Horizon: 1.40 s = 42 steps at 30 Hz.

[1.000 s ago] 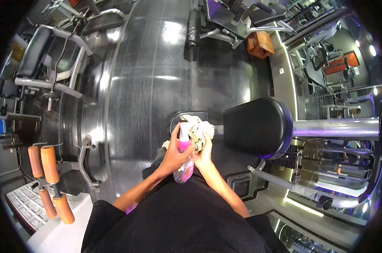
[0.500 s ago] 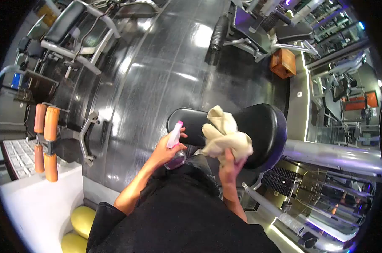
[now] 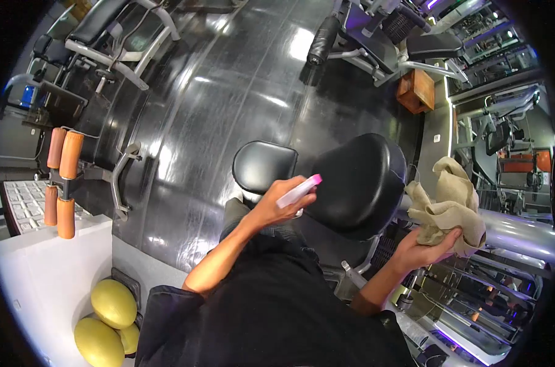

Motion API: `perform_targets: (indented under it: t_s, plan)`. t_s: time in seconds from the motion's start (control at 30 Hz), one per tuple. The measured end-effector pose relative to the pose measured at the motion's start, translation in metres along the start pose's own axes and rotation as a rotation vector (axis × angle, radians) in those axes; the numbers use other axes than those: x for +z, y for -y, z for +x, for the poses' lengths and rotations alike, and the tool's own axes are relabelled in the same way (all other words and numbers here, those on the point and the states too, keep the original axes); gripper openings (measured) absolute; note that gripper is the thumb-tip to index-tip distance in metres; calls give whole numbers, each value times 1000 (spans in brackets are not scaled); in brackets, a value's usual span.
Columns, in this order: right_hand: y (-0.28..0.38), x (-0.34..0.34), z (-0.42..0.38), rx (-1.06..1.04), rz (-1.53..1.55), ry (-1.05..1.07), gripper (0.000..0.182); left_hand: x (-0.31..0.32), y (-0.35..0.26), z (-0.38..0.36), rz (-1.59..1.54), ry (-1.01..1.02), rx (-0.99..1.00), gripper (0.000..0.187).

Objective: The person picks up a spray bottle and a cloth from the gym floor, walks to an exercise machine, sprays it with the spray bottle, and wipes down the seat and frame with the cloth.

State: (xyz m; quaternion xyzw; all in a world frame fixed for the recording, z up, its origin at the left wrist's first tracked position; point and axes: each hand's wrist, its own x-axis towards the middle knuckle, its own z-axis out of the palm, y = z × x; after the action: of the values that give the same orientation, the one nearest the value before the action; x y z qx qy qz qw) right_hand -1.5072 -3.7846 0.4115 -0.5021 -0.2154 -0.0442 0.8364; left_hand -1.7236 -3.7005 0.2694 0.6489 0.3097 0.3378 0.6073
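My left hand (image 3: 279, 205) is wrapped round a spray bottle (image 3: 296, 192) with a white head and a pink nozzle tip; its lower body is mostly hidden by the hand. The nozzle points toward the black padded backrest (image 3: 357, 183) of a gym machine. Left of that pad is a smaller black seat pad (image 3: 264, 166). Out to the right, my right hand (image 3: 427, 248) grips a crumpled beige cloth (image 3: 449, 211), held over a thick silver tube (image 3: 516, 235) and apart from both pads.
Orange-brown foam rollers (image 3: 69, 156) stand by a white ledge (image 3: 57, 263) on the left, with several yellow balls (image 3: 113, 304) below. A wooden box (image 3: 416, 92) sits at the back right near other gym machines. Dark shiny floor (image 3: 228, 104) stretches ahead.
My right hand has carried the cloth off the pads and away to the right. My left hand has moved right and up with the spray bottle, nearer the backrest.
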Motion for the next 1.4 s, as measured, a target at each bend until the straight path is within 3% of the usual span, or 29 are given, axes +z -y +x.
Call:
perform_targets:
  t_s: [0.07, 0.17, 0.47, 0.53, 0.6, 0.67, 0.73, 0.8, 0.87, 0.93, 1.0, 1.07, 1.13, 1.2, 1.33, 1.4]
  plan:
    - [0, -7, -2, -19, 3, 9, 59, 10, 0, 17, -27, 30, -22, 13]
    - [3, -9, -7, -85, -88, -50, 60, 22, -7, 37, 153, 4, 186, 15]
    - [-5, -29, 23, -29, -449, 112, 51, 29, -7, 24, 102, 88, 217, 13]
    - [-3, -11, 31, -281, -745, 606, 44, 26, -12, 17, 65, 148, 251, 13]
    - [8, 30, 26, -363, -903, 952, 51, 22, -15, 8, 34, 182, 228, 14]
    - [2, 63, 14, -348, -1085, 1251, 48, 17, -12, -1, -12, 245, 138, 13]
    - [-35, 78, 18, -581, -1043, 1572, 35, 12, -5, -8, -19, 234, 165, 14]
    - [-73, 90, 24, -680, -1116, 1765, 27, 6, -4, -16, 12, 212, 154, 15]
    - [-99, 110, 23, -716, -1376, 1881, 27, -1, 0, -24, 2, 218, 108, 15]
    - [-109, 120, 20, -745, -1427, 1907, 30, -10, 0, -30, 2, 178, 39, 15]
    - [-101, 123, 15, -662, -1503, 2293, 33, -17, 8, -39, -48, 124, 28, 15]
    - [-77, 98, 8, -525, -1264, 2657, 40, -26, 17, -45, -27, 59, -23, 15]
    - [-39, 94, -8, -568, -1121, 2860, 45, -35, 24, -49, -32, 11, -2, 15]
    - [-57, 94, 5, -420, -1121, 2734, 44, -44, 25, -53, -25, 14, -27, 15]
    - [-105, 117, 7, -825, -1416, 2317, 30, -52, 28, -55, -25, -51, 61, 17]
    - [-128, 117, 3, -879, -1434, 2345, 33, -57, 29, -58, -3, -54, 44, 17]
